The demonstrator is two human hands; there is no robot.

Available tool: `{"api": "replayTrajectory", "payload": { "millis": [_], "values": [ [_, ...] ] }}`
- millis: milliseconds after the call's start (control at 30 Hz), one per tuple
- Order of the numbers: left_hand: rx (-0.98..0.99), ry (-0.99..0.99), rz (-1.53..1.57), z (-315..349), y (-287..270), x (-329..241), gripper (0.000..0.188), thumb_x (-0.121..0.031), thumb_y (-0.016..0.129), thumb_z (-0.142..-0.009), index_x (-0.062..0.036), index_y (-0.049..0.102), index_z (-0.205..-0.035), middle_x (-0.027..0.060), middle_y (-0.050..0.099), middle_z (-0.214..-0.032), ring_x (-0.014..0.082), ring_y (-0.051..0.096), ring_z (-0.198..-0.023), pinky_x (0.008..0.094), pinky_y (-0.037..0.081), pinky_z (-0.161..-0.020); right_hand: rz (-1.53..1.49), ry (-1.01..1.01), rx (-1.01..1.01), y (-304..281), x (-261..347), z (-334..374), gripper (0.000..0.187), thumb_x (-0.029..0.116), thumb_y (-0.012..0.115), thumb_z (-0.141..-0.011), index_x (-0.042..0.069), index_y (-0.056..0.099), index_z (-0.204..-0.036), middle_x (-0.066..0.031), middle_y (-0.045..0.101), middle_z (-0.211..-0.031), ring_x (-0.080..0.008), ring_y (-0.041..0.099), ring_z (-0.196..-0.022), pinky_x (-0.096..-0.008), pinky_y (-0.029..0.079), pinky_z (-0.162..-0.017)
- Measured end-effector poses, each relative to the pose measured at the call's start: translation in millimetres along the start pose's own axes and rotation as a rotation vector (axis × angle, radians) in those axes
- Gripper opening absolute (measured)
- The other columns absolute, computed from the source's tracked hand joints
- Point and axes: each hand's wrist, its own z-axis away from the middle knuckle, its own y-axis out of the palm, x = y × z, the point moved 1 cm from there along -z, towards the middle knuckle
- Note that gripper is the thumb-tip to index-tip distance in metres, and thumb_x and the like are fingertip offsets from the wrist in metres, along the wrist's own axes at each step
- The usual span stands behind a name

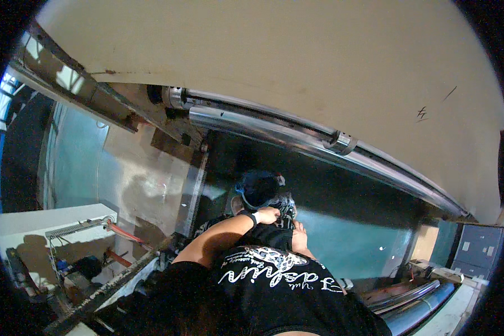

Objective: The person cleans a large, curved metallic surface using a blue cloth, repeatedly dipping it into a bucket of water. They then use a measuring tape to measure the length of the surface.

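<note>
Looking down past my own black printed shirt (pixel 274 280), I see my left hand (pixel 267 214) out in front of my chest, fingers curled onto a dark crumpled bundle (pixel 283 208), cloth or a bag by the look of it, which sits low in the middle of the view, just under a dark blue rounded thing (pixel 259 187). My right hand (pixel 300 238) is tucked just beside and below the bundle, against dark fabric; I cannot tell whether it is clenched, grasping or loose, because only its back shows. The left looks closed on the bundle's edge, though the fingertips are buried in it.

To handle this well, I judge the left should keep a firm pinch on the gathered edge while the right steadies from beneath, both kept close to the body and well away from the long steel roller (pixel 297 137) and the toothed shaft (pixel 252 109) running above it along the lower edge of the big cream machine panel (pixel 297 56).

Much is unclear: the bundle's true nature, what the blue thing is, and what lies in the dark gap under the roller. My shirt hides most of the right forearm, and the lens bends every straight edge.
</note>
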Motion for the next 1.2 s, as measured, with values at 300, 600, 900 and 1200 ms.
{"api": "replayTrajectory", "payload": {
  "millis": [300,600,900,1200],
  "values": [
    [0.033,0.108,0.028,16,-7,15,0.013,-0.008,0.053,-0.069,-0.005,0.059,-0.081,0.0127,0.061,-0.073,0.0267,0.057,-0.068,0.0363,0.044,-0.061,-0.474,-0.059,0.001,-88,63,-7,0.032,0.003,0.049,-0.064,-0.002,0.057,-0.095,-0.0086,0.047,-0.118,-0.0303,0.042,-0.108,-0.0393,0.039,-0.088],
    [-0.264,-0.014,-0.085,39,-62,-26,0.019,-0.012,0.055,-0.073,-0.0086,0.057,-0.091,0.0136,0.051,-0.102,0.0308,0.044,-0.105,0.0399,0.038,-0.086,-0.829,0.335,0.272,-180,13,24,0.034,0.02,0.071,-0.071,0.005,0.059,-0.1,-0.0053,0.062,-0.085,-0.0133,0.056,-0.08,-0.028,0.043,-0.08],
    [0.143,0.166,1.178,90,-116,-86,0.021,-0.022,0.053,-0.086,-0.0044,0.049,-0.099,0.0057,0.056,-0.081,0.0152,0.059,-0.072,0.0294,0.05,-0.065,-0.778,-0.381,-0.098,-186,70,-43,0.051,0.01,0.07,-0.068,0.005,0.05,-0.114,-0.0117,0.05,-0.112,-0.0234,0.046,-0.106,-0.0337,0.036,-0.092],
    [-0.083,0.119,0.679,90,-116,-164,0.017,-0.008,0.062,-0.078,-0.0052,0.046,-0.08,0.0022,0.054,-0.075,0.009,0.051,-0.061,0.0217,0.044,-0.053,-1.238,-0.208,0.395,-193,27,-32,0.046,0.037,0.062,-0.078,0.002,0.047,-0.104,-0.0048,0.052,-0.091,-0.01,0.05,-0.083,-0.0246,0.04,-0.074]
  ]
}}
